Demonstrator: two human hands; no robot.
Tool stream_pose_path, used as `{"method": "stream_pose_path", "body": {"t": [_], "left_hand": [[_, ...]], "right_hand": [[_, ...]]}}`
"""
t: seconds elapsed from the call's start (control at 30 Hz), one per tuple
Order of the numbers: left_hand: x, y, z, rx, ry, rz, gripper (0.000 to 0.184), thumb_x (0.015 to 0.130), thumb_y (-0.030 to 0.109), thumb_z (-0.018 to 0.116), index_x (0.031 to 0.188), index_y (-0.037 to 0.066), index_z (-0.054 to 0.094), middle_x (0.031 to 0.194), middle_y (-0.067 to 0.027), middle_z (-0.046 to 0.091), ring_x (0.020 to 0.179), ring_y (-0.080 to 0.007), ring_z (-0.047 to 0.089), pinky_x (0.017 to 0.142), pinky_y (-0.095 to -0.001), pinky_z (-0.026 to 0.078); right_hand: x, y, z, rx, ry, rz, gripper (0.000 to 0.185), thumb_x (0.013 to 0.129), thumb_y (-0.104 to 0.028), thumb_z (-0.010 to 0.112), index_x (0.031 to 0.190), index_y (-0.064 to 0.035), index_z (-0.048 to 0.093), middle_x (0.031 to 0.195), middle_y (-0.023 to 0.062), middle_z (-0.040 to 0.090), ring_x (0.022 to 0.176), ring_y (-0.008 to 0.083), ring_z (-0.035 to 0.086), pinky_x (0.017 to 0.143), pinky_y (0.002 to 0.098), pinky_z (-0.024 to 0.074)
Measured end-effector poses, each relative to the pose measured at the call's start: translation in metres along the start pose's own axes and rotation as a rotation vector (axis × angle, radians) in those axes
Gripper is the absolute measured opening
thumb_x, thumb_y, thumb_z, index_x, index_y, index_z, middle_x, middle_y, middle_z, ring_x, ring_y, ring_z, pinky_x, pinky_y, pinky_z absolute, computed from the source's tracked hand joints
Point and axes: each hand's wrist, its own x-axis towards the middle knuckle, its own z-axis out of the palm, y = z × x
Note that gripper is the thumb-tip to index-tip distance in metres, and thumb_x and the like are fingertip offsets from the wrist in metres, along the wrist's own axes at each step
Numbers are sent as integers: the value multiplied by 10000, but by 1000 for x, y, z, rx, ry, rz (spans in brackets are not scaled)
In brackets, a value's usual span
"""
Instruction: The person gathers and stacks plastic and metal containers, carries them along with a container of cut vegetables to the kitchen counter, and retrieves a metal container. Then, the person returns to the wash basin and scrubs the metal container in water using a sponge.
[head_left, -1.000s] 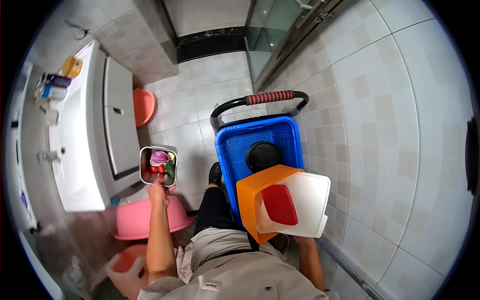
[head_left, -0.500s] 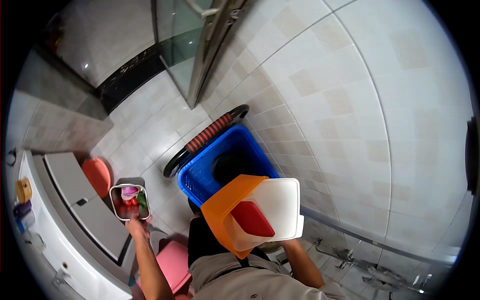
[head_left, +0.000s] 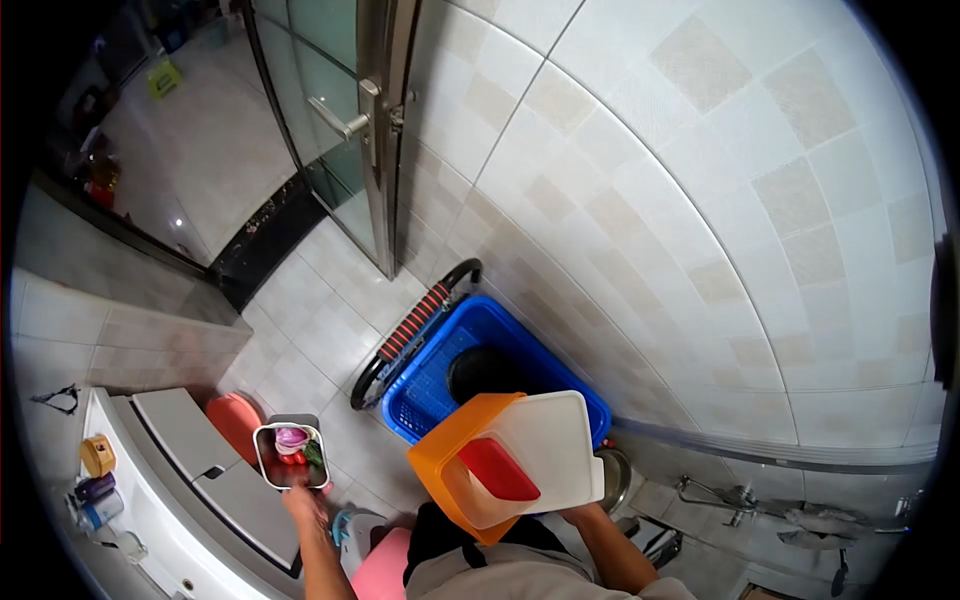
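My left hand (head_left: 306, 503) grips the near edge of a square metal container (head_left: 268, 458), which holds a purple onion (head_left: 291, 439), red tomatoes (head_left: 293, 458) and a green vegetable (head_left: 314, 455). At the right, my right hand (head_left: 582, 513) is closed on the underside of an orange bin (head_left: 440, 450), its fingers mostly hidden. A white lid or tray (head_left: 567, 440) and a red piece (head_left: 500, 470) lie in the tilted bin. Beyond the bin stands a blue basket (head_left: 420, 393) with a round black object (head_left: 480, 373) inside.
The basket's cart has a red-and-black handle (head_left: 414, 320). A glass door (head_left: 340, 120) stands ajar ahead. To the left are a white sink counter (head_left: 150, 500), cabinet (head_left: 200, 430) and coral basin (head_left: 235, 425). A pink tub (head_left: 385, 568) sits low; shower fittings (head_left: 740, 497) are at right.
The view has turned rightward and tipped up, showing more of the doorway and the right wall. Both hands keep hold of the metal container and the orange bin.
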Motion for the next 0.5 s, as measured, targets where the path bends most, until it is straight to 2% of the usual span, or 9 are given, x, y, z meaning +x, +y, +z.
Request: {"method": "stream_pose_path", "body": {"t": [0.1,0.3,0.37,0.4,0.43,0.5], "left_hand": [[-1,1,-3,-22,-11,3,426,839,41,498,1264,65,517,1027,-109,631,800,-257,664,503,-395,581],[-23,6,-6,-23,-31,29,351,823,36,524,1169,27,584,998,-110,635,773,-244,654,523,-426,586],[-43,15,-2,-23,-21,75,341,826,47,546,1162,2,581,969,-129,642,762,-258,662,536,-431,606],[-39,15,-9,-43,-35,45,363,816,35,528,1176,9,561,986,-135,634,751,-276,664,530,-448,606],[-34,11,-16,-67,-53,18,386,806,23,510,1191,17,541,1003,-141,627,739,-293,665,525,-465,605],[-49,20,-16,-61,-62,59,370,800,18,508,1167,-7,546,982,-153,623,720,-291,665,510,-457,610]], "right_hand": [[5,-1,9,68,12,25,400,918,-188,674,1281,-53,574,1169,93,647,1028,206,629,870,369,548],[13,-10,18,32,-40,11,391,921,-179,671,1274,-41,576,1157,103,647,1024,213,629,871,367,547],[10,-24,29,-96,-80,-48,387,922,-176,670,1271,-37,576,1153,106,646,1022,215,629,871,366,546],[5,-39,39,-461,-137,-317,354,949,-182,630,1259,-25,564,1080,125,654,881,219,665,738,376,584],[2,-52,47,-465,-177,-312,354,949,-182,630,1259,-25,564,1080,125,654,881,219,665,738,376,584],[3,-71,58,-198,-191,-10,316,976,-223,579,1229,-35,556,989,137,661,695,228,672,543,370,571]]}}
